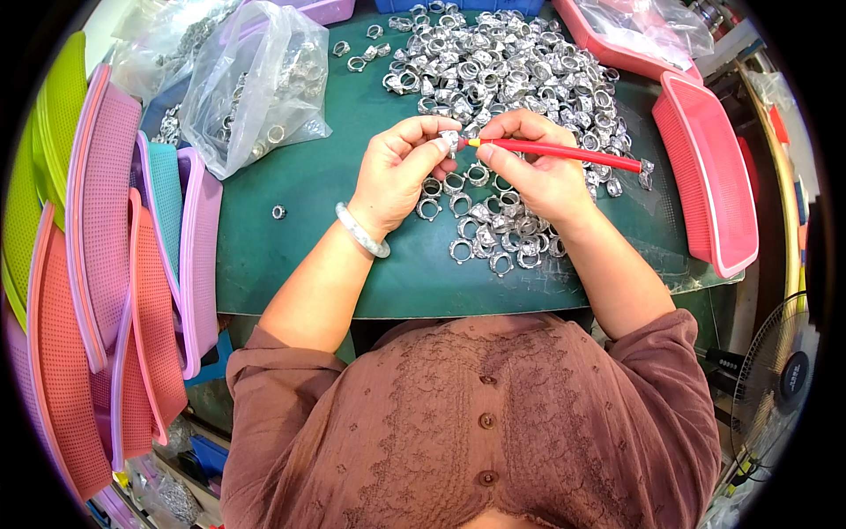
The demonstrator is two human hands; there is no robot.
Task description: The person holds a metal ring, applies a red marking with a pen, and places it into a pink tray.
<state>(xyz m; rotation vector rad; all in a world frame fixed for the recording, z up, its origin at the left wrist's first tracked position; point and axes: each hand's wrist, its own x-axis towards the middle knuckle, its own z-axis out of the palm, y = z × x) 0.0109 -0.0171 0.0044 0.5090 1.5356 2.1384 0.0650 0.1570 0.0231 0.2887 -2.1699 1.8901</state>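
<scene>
Ring (450,142) pinched in the left hand (393,169) should sit steady while the right hand (544,174), clamped on the red stick (564,152), guides its tip (474,142) lightly.

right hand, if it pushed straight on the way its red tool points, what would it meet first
The right hand, led by its red pen-like tool, would likely first meet the silver ring held in the left hand; whether the tool touches it is unclear.

Bright light, strong fisheye edge distortion
</scene>
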